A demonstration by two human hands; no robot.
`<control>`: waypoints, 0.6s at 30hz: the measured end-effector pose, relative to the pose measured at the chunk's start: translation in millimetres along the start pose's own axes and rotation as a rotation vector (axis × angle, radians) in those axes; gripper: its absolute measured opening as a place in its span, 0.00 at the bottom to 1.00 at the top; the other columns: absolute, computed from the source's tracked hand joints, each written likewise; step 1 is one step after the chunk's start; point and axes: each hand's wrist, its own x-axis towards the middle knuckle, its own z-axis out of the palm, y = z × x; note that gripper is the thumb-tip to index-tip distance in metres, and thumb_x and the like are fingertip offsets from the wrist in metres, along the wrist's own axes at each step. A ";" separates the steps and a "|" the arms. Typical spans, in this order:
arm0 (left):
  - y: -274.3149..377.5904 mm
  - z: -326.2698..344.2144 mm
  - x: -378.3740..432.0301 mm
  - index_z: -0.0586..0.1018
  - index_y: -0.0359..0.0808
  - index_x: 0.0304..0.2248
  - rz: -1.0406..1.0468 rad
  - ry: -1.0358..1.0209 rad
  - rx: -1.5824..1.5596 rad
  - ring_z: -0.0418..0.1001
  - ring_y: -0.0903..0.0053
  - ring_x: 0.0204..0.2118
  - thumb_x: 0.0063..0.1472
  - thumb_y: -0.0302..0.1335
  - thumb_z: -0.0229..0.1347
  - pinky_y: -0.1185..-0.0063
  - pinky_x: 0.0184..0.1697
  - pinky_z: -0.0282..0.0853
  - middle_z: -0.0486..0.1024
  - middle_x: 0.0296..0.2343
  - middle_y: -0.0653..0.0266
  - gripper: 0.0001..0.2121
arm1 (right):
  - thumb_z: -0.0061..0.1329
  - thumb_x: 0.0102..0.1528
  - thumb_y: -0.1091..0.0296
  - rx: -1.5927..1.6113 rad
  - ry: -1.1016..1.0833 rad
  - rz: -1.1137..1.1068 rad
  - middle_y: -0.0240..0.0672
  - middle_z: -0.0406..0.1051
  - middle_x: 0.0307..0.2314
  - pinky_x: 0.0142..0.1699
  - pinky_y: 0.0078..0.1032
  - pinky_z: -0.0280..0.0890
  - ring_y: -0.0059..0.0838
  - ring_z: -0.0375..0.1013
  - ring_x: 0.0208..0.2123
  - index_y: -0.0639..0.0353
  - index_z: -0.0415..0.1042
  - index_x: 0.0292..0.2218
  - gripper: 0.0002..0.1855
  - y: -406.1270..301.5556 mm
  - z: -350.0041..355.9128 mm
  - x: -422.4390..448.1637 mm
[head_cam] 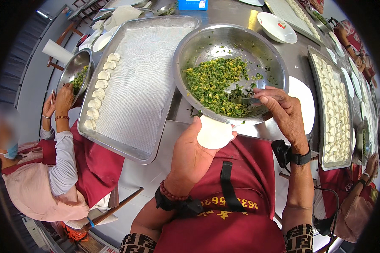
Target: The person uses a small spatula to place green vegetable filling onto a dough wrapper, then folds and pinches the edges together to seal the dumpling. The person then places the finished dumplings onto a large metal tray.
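On the fingers of my left hand (pixel 193 151) rests a round white dough wrapper (pixel 214 132), just below the near rim of a large steel bowl (pixel 278 66). Chopped green and yellow filling (pixel 213 83) lies in the bowl, mostly to its left and near side. My right hand (pixel 280 112) reaches over the bowl's right rim and grips a flat metal utensil (pixel 247 100), its far end in darker bits of the filling. Left of the bowl, a metal tray (pixel 145 79) lined with white mesh holds a row of folded dumplings (pixel 101 83) along its left side.
A co-worker's hand (pixel 65 95) is at a smaller filling bowl (pixel 88 57) on the left. A white plate (pixel 300 101) lies beside the large bowl, and a patterned bowl (pixel 272 27) stands behind. A tray (pixel 315 95) full of dumplings is on the right. More people sit at the far right.
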 end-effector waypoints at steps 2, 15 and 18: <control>0.6 1.0 -1.9 0.58 0.25 0.57 0.008 -0.009 0.003 0.61 0.50 0.58 0.72 0.37 0.33 0.51 0.62 0.54 0.62 0.55 0.45 0.23 | 0.52 0.59 0.63 0.074 -0.006 0.044 0.36 0.79 0.36 0.47 0.23 0.67 0.25 0.74 0.41 0.60 0.80 0.36 0.11 -2.5 -0.3 -1.5; 5.3 7.8 -6.6 0.55 0.28 0.59 0.033 -0.029 0.037 0.58 0.54 0.61 0.72 0.37 0.33 0.51 0.63 0.52 0.59 0.58 0.48 0.23 | 0.51 0.60 0.63 0.179 -0.078 0.117 0.31 0.77 0.32 0.38 0.16 0.67 0.17 0.74 0.33 0.63 0.78 0.38 0.12 -12.8 7.3 2.6; 6.5 10.9 -7.6 0.55 0.29 0.59 0.046 -0.046 0.022 0.57 0.56 0.61 0.72 0.37 0.32 0.51 0.64 0.51 0.59 0.58 0.50 0.23 | 0.51 0.61 0.62 0.233 -0.052 0.146 0.31 0.78 0.32 0.38 0.17 0.67 0.17 0.74 0.34 0.63 0.78 0.38 0.13 -16.8 8.6 -0.5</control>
